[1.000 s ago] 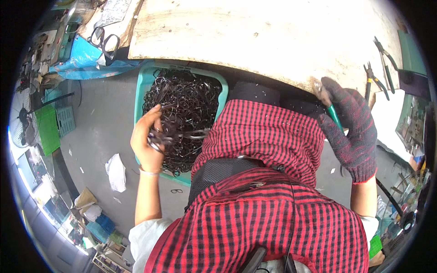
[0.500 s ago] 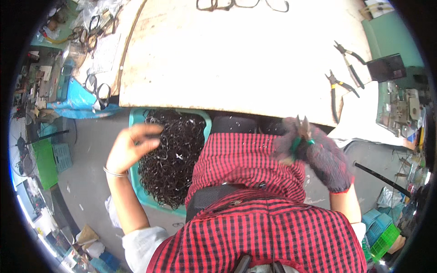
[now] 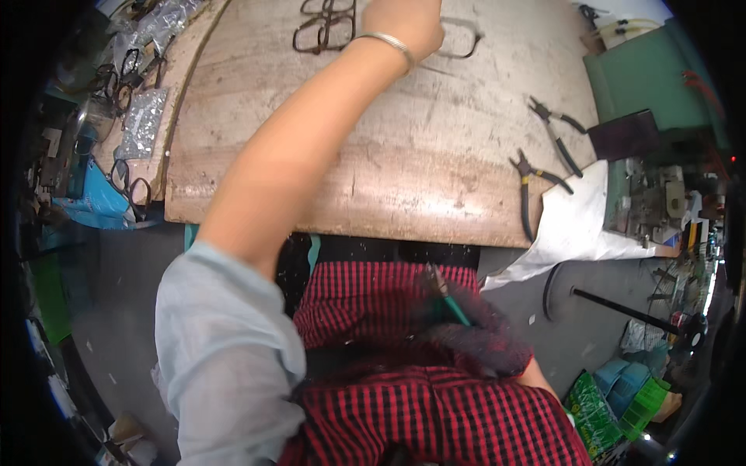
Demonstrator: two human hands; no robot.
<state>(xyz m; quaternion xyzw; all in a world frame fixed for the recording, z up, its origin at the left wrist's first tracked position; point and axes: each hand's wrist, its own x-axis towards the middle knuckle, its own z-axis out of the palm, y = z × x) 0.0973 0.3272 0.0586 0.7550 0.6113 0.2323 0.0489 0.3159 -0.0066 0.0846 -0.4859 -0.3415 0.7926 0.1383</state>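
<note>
My left hand (image 3: 406, 29) reaches to the far part of the wooden table, with a bracelet at the wrist. Its fingers lie out of sight at the upper edge. Just left of it are dark eyeglass frames (image 3: 326, 35), and on its right a single dark frame (image 3: 464, 46) lies partly covered by the hand. Low over my lap, my right hand (image 3: 486, 338) wears a dark grey knitted glove, blurred by motion. It is closed round green-handled cutting pliers (image 3: 454, 304), whose jaws point up and away from me.
Two pairs of pliers, one grey-black (image 3: 558, 133) and one yellow-black (image 3: 536, 182), lie on the table (image 3: 435, 179) at right, near a dark flat box (image 3: 624, 136). White cloth (image 3: 579, 206) drapes the right corner. Bagged parts (image 3: 144, 120) and eyeglass frames (image 3: 128, 186) lie at left.
My left hand has moved from above the teal bin of dark curly scraps up to the far table. My right hand has shifted left and nearer, still holding the pliers. The view has tilted.
</note>
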